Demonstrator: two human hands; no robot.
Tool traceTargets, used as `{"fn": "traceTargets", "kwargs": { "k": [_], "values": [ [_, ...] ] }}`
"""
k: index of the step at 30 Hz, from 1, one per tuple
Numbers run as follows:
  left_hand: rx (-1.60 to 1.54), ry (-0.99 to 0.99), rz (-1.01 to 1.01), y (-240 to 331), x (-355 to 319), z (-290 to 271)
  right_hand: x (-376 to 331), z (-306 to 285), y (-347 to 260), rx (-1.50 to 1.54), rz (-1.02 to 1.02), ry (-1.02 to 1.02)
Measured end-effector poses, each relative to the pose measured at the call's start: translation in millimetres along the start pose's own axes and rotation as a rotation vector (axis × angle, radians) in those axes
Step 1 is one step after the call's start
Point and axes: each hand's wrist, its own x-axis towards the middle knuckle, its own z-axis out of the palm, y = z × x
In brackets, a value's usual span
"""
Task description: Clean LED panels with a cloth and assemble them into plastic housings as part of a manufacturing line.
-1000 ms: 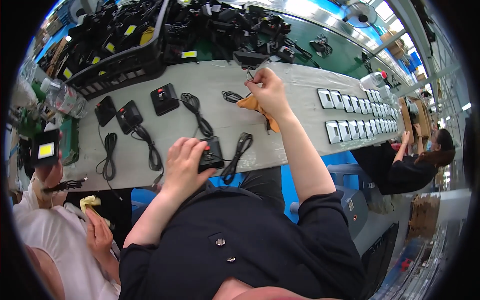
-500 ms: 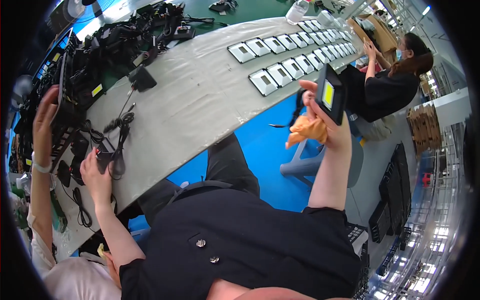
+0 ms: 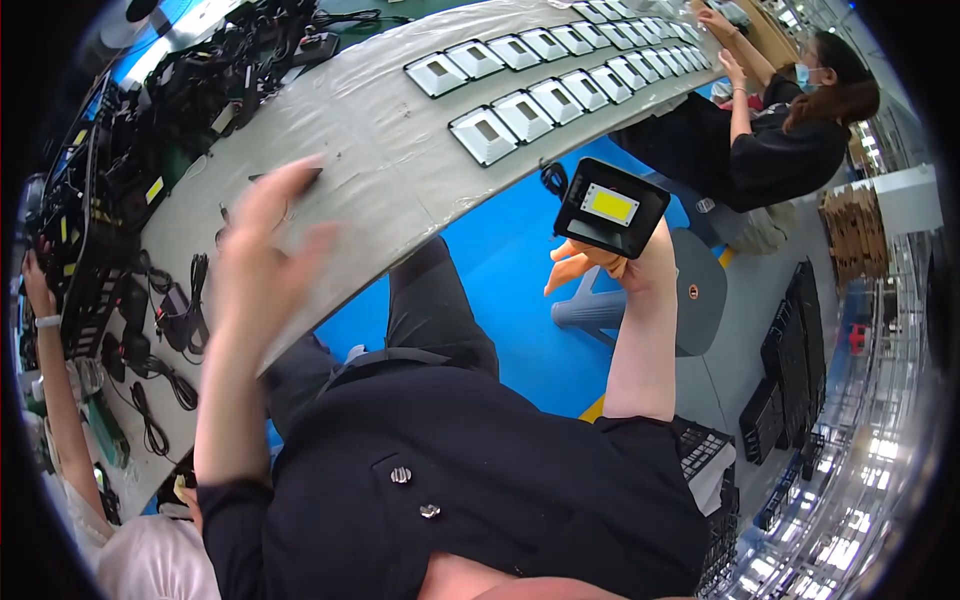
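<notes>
My right hand (image 3: 648, 268) grips a black-framed LED floodlight (image 3: 610, 205), its yellow panel facing up toward me. A crumpled orange cloth (image 3: 572, 268) pokes out from under the lamp in the same hand, and the lamp's black cable (image 3: 553, 178) dangles by its far left corner. Most of that hand's fingers are hidden behind the lamp. Smeared by motion, my left hand (image 3: 262, 255) is over the table's left part, with thumb and fingers apart. Just past its fingertips is a partly hidden dark object (image 3: 290, 177), too covered to name.
Silver-framed lamp parts (image 3: 485, 135) stand in two rows along the grey table (image 3: 370, 190). A heap of black lamps and cables (image 3: 200, 110) covers the far left, beside a black crate (image 3: 95, 270). One co-worker (image 3: 790, 140) is at the right, another person's arm (image 3: 60, 370) at the left.
My left hand has left the black adapter and cables and swung up and right. The floodlight in my right hand has turned face-up and moved slightly left. The neighbour's hand at left has drawn away.
</notes>
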Motion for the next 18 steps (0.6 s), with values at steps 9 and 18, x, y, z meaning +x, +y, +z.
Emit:
{"fn": "traceTargets", "kwargs": {
  "k": [9, 18],
  "values": [
    [0.171, -0.089, 0.066, -14, 99, 180, 16, 21, 11, 0.376, 0.015, 0.06],
    [-0.116, -0.279, 0.071, -57, 19, 97, 34, 63, 16, -0.32, -0.089, 0.092]
  ]
}}
